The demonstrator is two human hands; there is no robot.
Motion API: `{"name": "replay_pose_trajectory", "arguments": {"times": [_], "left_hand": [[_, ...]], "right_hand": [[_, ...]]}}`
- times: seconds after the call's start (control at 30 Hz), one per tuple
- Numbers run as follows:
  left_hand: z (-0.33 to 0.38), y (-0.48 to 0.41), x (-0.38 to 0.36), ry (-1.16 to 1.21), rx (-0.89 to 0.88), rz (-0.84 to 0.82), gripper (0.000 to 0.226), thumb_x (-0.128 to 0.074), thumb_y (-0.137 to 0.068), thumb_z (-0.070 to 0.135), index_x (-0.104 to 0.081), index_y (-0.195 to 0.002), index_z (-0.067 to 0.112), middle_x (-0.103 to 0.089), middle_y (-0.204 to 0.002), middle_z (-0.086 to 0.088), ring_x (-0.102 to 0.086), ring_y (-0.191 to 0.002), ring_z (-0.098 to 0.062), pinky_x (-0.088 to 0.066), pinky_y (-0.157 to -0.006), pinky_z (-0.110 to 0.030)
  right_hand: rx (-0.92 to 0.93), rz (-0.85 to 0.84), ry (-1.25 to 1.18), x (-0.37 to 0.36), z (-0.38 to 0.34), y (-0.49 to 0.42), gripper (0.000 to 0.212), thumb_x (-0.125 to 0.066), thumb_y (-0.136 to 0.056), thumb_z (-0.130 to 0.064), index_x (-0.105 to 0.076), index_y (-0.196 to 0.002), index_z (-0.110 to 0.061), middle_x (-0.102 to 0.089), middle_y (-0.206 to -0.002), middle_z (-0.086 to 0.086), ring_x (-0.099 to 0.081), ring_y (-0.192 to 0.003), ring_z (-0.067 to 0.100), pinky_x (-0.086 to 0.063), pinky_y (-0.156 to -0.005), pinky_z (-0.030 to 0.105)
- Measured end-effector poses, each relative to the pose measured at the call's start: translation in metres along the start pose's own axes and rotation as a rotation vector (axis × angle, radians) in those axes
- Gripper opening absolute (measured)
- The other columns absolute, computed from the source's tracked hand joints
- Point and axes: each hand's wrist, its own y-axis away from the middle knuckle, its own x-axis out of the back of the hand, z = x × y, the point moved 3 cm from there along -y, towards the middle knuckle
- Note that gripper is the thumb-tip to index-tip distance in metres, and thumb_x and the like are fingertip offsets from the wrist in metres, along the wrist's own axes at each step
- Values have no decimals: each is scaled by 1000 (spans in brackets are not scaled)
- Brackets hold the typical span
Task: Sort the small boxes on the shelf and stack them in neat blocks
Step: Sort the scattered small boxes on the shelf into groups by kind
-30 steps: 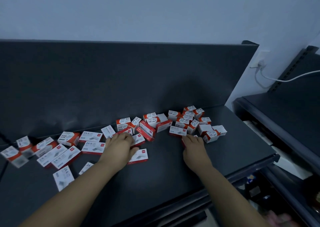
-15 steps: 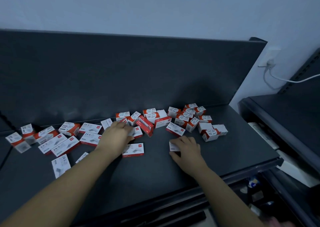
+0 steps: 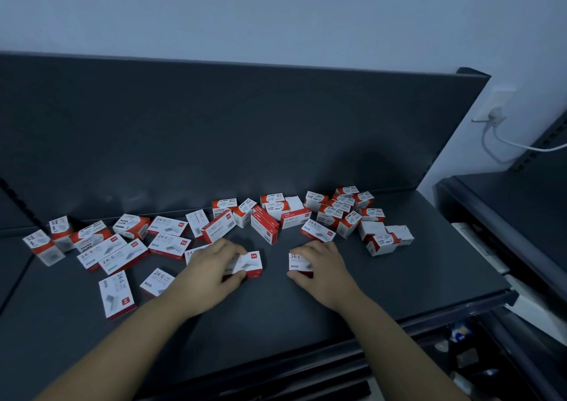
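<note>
Several small red-and-white boxes lie scattered along the back of a dark grey shelf (image 3: 276, 318). Flat staple boxes marked 24/6 (image 3: 165, 226) spread on the left, and smaller paper-clip boxes (image 3: 340, 209) pile up on the right. My left hand (image 3: 211, 265) grips one flat staple box (image 3: 250, 262) near the shelf's middle, fingers over its top and thumb at its near edge. My right hand (image 3: 319, 265) holds another staple box (image 3: 297, 261) the same way, a short gap to the right of the first.
The shelf's upright back panel (image 3: 245, 130) rises behind the boxes. A second dark shelf unit (image 3: 506, 213) stands at the right, with a white cable and wall plug (image 3: 494, 115) above it. Lower shelves with small items show at the bottom right.
Both hands have drawn back from the pile toward the shelf's middle. Each now holds a staple box, and the two boxes sit closer to each other than before.
</note>
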Motion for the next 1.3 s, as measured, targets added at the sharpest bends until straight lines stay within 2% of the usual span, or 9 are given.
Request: {"name": "replay_pose_trajectory", "arguments": {"times": [0.17, 0.27, 0.37, 0.6, 0.73, 0.87, 1.03, 1.13, 1.3], "left_hand": [[-1, 5, -11, -21, 16, 15, 36, -58, -94, 38, -44, -127, 35, -49, -122, 21, -41, -117, -2, -23, -102, -27], [-5, 4, -11, 1, 32, 20, 37, -60, -93, 39, -45, -126, 38, -49, -120, 26, -40, -115, 2, -23, -102, -26], [-8, 0, -9, 25, 42, 3, 39, -63, -90, 40, -45, -125, 40, -48, -114, 30, -41, -110, 4, -24, -101, -25], [-14, -2, -9, 61, 57, -25, 40, -65, -88, 43, -45, -123, 43, -55, -111, 21, -42, -106, 2, -29, -100, -28], [-16, -3, -9, 71, 69, -36, 41, -65, -88, 44, -43, -122, 45, -55, -112, 20, -42, -108, 1, -26, -98, -26], [-16, -3, -10, 67, 65, -28, 41, -65, -88, 44, -44, -124, 43, -56, -112, 18, -43, -107, 1, -24, -97, -24], [-15, -4, -9, 80, 73, -25, 41, -66, -88, 43, -45, -123, 43, -57, -110, 17, -43, -106, 0, -28, -99, -27], [-14, -3, -8, 94, 67, -33, 39, -67, -88, 42, -44, -118, 47, -56, -110, 22, -44, -107, 2, -28, -102, -29], [-9, -5, -5, 100, 79, -47, 40, -69, -87, 40, -41, -112, 50, -52, -106, 27, -44, -105, 2, -33, -102, -33]], "right_hand": [[-99, 84, -69, 17, 9, -13, 41, -49, -97, -44, -52, -135, -29, -48, -140, -7, -31, -134, 19, -32, -108, 41], [-161, 132, 6, 27, 19, -28, 39, -48, -100, -30, -50, -139, -24, -46, -145, -1, -35, -135, 22, -36, -109, 40], [-194, 68, 62, 29, 26, -40, 42, -48, -100, -24, -46, -142, -21, -46, -147, 0, -39, -134, 22, -38, -110, 39], [-236, 58, 86, 26, 30, -47, 44, -59, -96, -21, -49, -139, -20, -49, -142, 1, -37, -133, 24, -32, -109, 34], [-227, 93, 93, 30, 26, -43, 43, -60, -95, -21, -51, -137, -24, -53, -139, -1, -40, -130, 22, -39, -107, 38], [-129, 79, -32, 36, 20, -33, 46, -60, -94, -19, -49, -137, -33, -48, -142, -6, -37, -134, 18, -33, -111, 44], [-28, -85, -165, 26, 17, -11, 50, -61, -94, -19, -46, -139, -36, -46, -137, -12, -40, -129, 9, -35, -111, 36], [-8, -64, -228, 19, 19, -1, 46, -61, -94, -20, -49, -135, -37, -47, -131, -15, -42, -125, 6, -37, -109, 33], [-6, -55, -306, 17, 21, 9, 47, -62, -92, -16, -51, -132, -39, -48, -127, -23, -43, -119, -8, -34, -98, 12]]}}
